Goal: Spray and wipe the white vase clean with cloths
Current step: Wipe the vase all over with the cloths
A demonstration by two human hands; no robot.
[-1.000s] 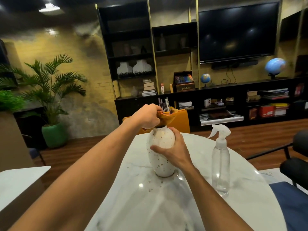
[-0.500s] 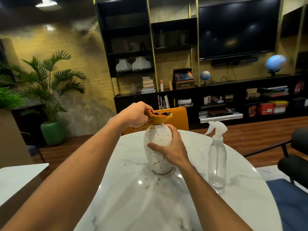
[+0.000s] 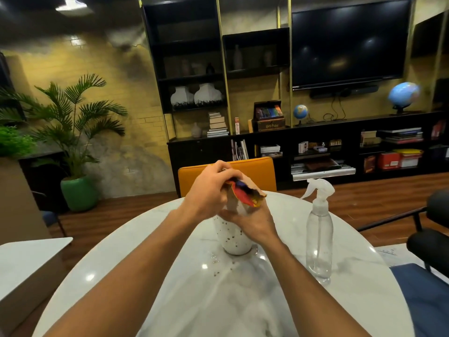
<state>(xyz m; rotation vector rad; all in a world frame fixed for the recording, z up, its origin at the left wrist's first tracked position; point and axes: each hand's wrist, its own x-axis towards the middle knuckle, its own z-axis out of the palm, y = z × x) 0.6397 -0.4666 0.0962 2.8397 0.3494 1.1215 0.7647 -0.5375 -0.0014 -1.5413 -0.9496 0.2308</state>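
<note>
White vase (image 3: 234,235) stands upright mid-tabletop (image 3: 267,300). Your right hand (image 3: 252,223) wraps its body, and your left hand (image 3: 209,193) pinches a cloth (image 3: 245,193) at the neck. Brown specks remain lower down, so you're partway; sprayer (image 3: 318,229) stands apart.

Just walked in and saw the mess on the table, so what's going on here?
A person is cleaning a speckled white vase standing on the round marble table. The left hand rubs a multicoloured cloth over the vase's top, while the right hand grips its body. A clear spray bottle stands untouched to the right. Brown specks dot the vase and the table by its base.
</note>
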